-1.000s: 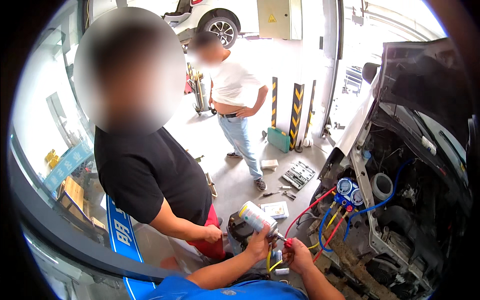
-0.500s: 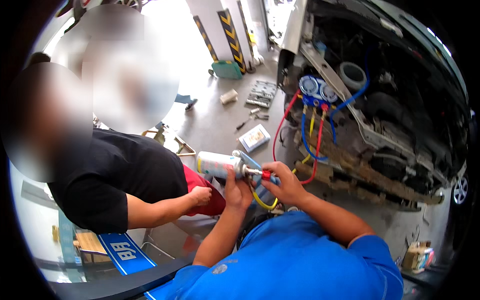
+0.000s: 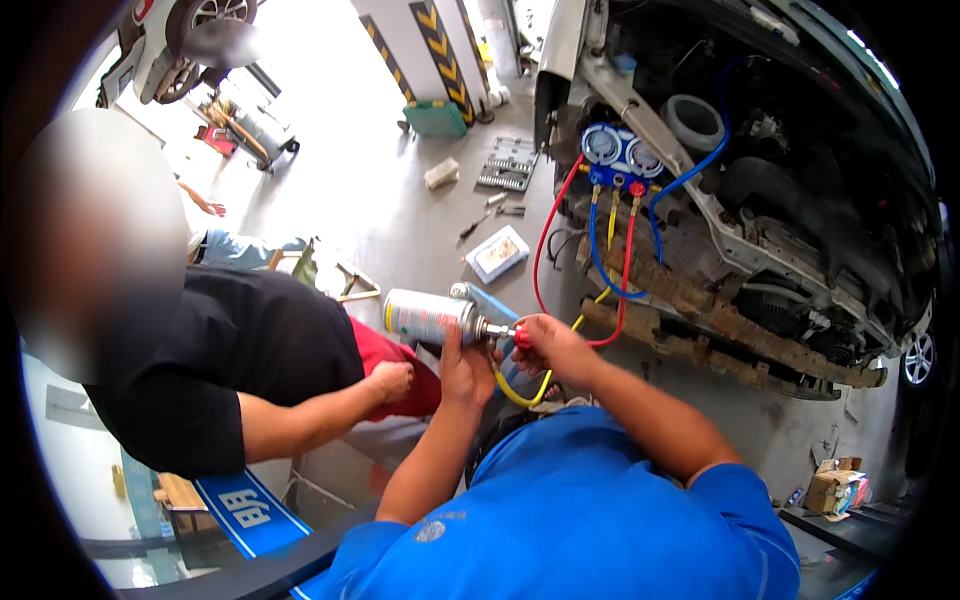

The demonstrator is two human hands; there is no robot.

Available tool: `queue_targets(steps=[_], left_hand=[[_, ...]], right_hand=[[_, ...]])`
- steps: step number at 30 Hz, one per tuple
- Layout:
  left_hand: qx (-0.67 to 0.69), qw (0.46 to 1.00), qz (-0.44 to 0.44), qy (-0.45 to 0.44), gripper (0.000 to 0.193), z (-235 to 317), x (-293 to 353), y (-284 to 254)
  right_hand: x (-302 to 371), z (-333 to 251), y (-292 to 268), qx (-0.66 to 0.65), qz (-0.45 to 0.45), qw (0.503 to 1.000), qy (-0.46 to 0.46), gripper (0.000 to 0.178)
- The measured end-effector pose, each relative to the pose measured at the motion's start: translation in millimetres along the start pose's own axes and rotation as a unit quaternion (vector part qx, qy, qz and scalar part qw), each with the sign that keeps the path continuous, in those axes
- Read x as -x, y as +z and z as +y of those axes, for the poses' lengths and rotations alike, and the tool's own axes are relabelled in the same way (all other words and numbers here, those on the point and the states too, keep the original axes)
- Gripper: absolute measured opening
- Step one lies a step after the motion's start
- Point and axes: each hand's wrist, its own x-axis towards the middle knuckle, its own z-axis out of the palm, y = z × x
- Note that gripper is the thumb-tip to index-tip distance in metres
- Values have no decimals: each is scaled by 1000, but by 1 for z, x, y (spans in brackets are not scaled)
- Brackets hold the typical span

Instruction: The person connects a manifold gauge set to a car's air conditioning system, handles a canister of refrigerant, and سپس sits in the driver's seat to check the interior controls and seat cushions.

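My left hand (image 3: pixel 466 372) is wrapped round the valve end of a white and silver aerosol can (image 3: pixel 425 316), which lies on its side with its base to the left. A silver can-tap valve with a red knob (image 3: pixel 522 336) sticks out of the can's right end. The fingers of my right hand (image 3: pixel 556 352) are closed on that knob. From beneath my hands a yellow hose (image 3: pixel 520 396) loops down and to the right. Up ahead, a blue manifold gauge set (image 3: pixel 620 150) with two dials hangs at the car's front, with red, blue and yellow hoses attached.
The car's open engine bay (image 3: pixel 770 190) is on the right, its bare bumper beam (image 3: pixel 720 350) exposed. A co-worker in a black shirt (image 3: pixel 270 340) stands close on my left. On the floor ahead lie a white box (image 3: pixel 497 254), hand tools and a tool tray (image 3: pixel 508 165).
The whole view has shifted slightly. My right hand has turned about the red knob and covers it from above. The can stays in my left hand.
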Motion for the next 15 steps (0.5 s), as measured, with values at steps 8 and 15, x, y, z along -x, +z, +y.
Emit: queue_targets(steps=[8, 15], left_hand=[[-6, 999, 38, 19, 47, -11, -9, 1], [-6, 994, 103, 45, 47, -14, -11, 11]], right_hand=[[-17, 2, -30, 101, -41, 989, -99, 34], [-109, -17, -194, 307, 491, 756, -305, 58]])
